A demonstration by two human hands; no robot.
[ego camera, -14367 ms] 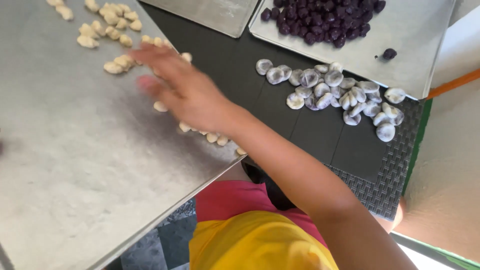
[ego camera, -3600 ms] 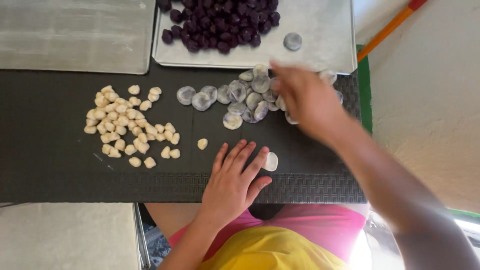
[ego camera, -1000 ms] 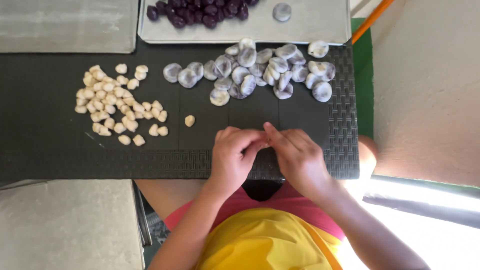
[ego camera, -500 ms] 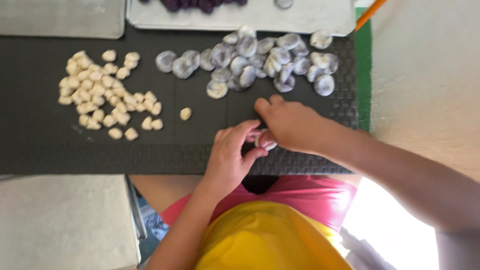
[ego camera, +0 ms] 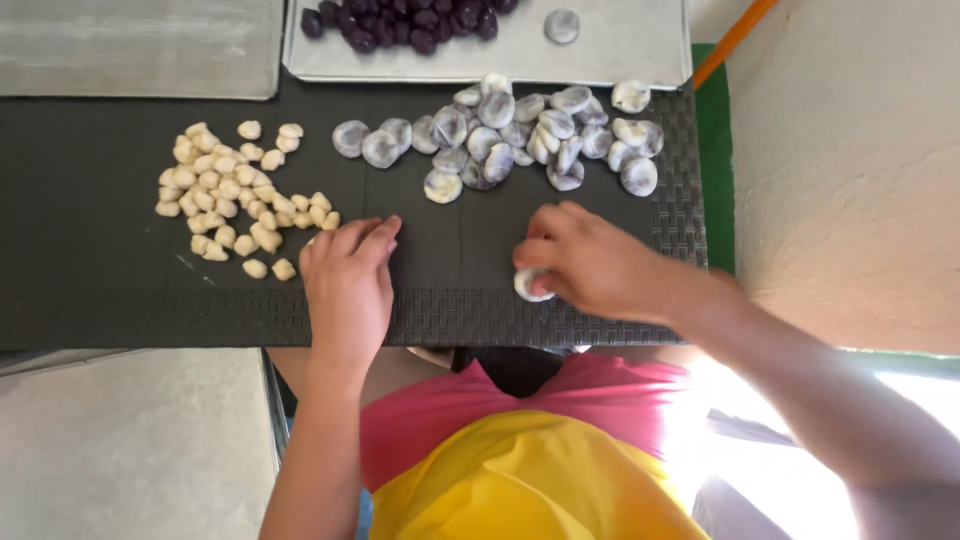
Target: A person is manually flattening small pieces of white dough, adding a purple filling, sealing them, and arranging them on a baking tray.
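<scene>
One pale dough disc (ego camera: 530, 284) pinched in right hand (ego camera: 590, 262); left hand (ego camera: 348, 282) flat, empty.

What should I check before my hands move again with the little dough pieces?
1. Right hand has a piece: ok, its fingers press a pale round dough piece on the dark mat.
2. Left hand free: ok, flat on the mat, holding nothing.
3. Small cream pieces within reach: ok, heaped just beside the left hand.
4. Grey-purple discs kept apart from the cream heap: ok, bare mat lies between them.
5. Piece fully shaped: cannot tell, the fingers cover most of it.
6. Metal tray has room: ok, dark purple balls fill only part.
</scene>
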